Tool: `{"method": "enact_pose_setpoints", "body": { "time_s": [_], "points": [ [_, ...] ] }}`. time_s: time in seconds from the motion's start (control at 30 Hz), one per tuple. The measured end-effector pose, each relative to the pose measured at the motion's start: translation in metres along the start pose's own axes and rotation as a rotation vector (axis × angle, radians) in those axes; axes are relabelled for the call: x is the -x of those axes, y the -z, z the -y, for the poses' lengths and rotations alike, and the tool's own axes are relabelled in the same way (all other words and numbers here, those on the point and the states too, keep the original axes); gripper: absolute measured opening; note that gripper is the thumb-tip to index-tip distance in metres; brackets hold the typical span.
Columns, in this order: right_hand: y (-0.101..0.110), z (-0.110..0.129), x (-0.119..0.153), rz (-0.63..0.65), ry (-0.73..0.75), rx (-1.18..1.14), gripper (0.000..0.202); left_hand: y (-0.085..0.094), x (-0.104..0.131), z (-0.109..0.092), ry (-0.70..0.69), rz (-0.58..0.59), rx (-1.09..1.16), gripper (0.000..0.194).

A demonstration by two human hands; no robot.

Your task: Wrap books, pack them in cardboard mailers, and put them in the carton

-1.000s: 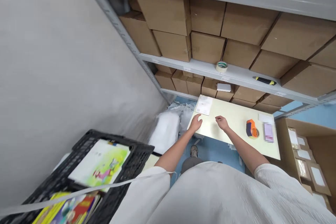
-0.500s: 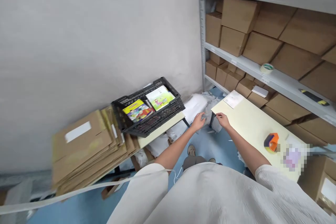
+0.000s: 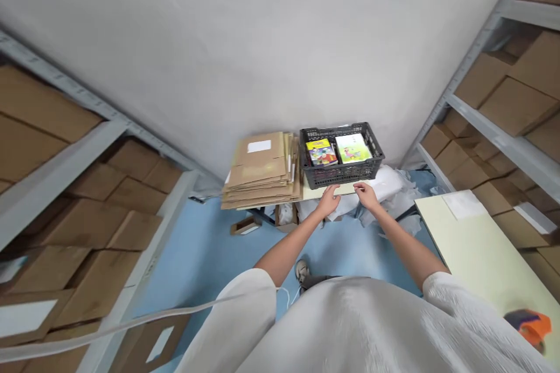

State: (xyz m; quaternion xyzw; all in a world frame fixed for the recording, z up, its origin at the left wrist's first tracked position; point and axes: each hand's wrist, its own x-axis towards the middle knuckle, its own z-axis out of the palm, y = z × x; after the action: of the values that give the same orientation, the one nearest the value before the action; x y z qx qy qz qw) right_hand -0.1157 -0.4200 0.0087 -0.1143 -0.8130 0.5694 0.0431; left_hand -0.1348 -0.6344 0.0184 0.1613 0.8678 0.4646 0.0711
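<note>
We have both hands out in front of us near the middle of the frame, just below the near wall of a black crate [image 3: 340, 177]. Our left hand [image 3: 328, 200] is bare, its thumb and fingers apart in a loose curve. Our right hand [image 3: 366, 195] holds nothing that we can see; its fingertips sit close together, and at this size we cannot fairly tell whether thumb and finger meet. With the hands mirrored about the crate's near side, the pose looks suited to something broad rather than to one small item.

The crate stands right of centre on a narrow bench [image 3: 311, 193], close to the grey wall [image 3: 280, 41], which probably keeps it from sliding off the back. Inside, a yellow-topped book [image 3: 322, 153] and a green-and-white book [image 3: 352, 148] lie side by side, covers up, presumably so the titles can be read from above.

Left of the crate, a stack of flattened cardboard [image 3: 256, 172] shares the bench; lying flat likely saves room, though its layers are uneven. A cream table [image 3: 476, 262] fills the lower right, with an orange tape dispenser [image 3: 534, 329] towards the corner, seemingly parked within easy reach. White plastic wrapping [image 3: 387, 183] bunches below the crate's right end.
</note>
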Motion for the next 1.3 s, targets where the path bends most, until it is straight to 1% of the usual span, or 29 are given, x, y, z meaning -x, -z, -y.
{"method": "enact_pose_setpoints", "body": {
  "time_s": [0.1,0.2,0.33,0.4,0.47,0.57,0.63,0.73,0.83,0.9,0.97,1.03,1.17,1.3],
  "points": [
    [-0.065,0.028,-0.005,0.088,0.047,0.015,0.026,0.048,0.015,0.037,0.039,-0.051,0.017,0.05],
    [-0.131,0.052,-0.006,0.172,0.1,-0.019,0.028,0.098,0.027,0.078,0.07,-0.103,0.048,0.05],
    [-0.214,0.076,-0.009,0.221,0.132,-0.017,0.026,0.164,0.038,0.133,0.101,-0.145,0.04,0.051],
    [-0.249,0.083,-0.013,0.231,0.119,0.021,0.026,0.195,0.04,0.16,0.115,-0.161,0.024,0.05],
    [-0.279,0.089,-0.018,0.247,0.101,0.062,0.025,0.223,0.041,0.185,0.126,-0.189,0.014,0.047],
    [-0.313,0.094,-0.031,0.266,0.088,0.137,0.025,0.259,0.04,0.216,0.155,-0.236,0.002,0.044],
    [-0.329,0.097,-0.043,0.261,0.095,0.215,0.026,0.278,0.039,0.234,0.201,-0.26,-0.024,0.044],
    [-0.348,0.101,-0.063,0.26,0.141,0.337,0.029,0.301,0.037,0.255,0.344,-0.316,-0.112,0.047],
    [-0.362,0.103,-0.078,0.231,0.159,0.431,0.035,0.316,0.033,0.27,0.506,-0.377,-0.179,0.057],
    [-0.369,0.104,-0.083,0.204,0.127,0.477,0.038,0.322,0.032,0.277,0.565,-0.378,-0.182,0.062],
    [-0.373,0.105,-0.086,0.192,0.085,0.511,0.038,0.326,0.031,0.283,0.582,-0.348,-0.17,0.062],
    [-0.374,0.106,-0.086,0.176,0.051,0.528,0.037,0.329,0.032,0.288,0.577,-0.327,-0.162,0.059],
    [-0.374,0.107,-0.083,0.154,0.028,0.52,0.033,0.34,0.036,0.297,0.563,-0.355,-0.161,0.052],
    [-0.381,0.108,-0.072,0.162,0.012,0.563,0.031,0.351,0.042,0.302,0.562,-0.36,-0.163,0.051]
  ]
}}
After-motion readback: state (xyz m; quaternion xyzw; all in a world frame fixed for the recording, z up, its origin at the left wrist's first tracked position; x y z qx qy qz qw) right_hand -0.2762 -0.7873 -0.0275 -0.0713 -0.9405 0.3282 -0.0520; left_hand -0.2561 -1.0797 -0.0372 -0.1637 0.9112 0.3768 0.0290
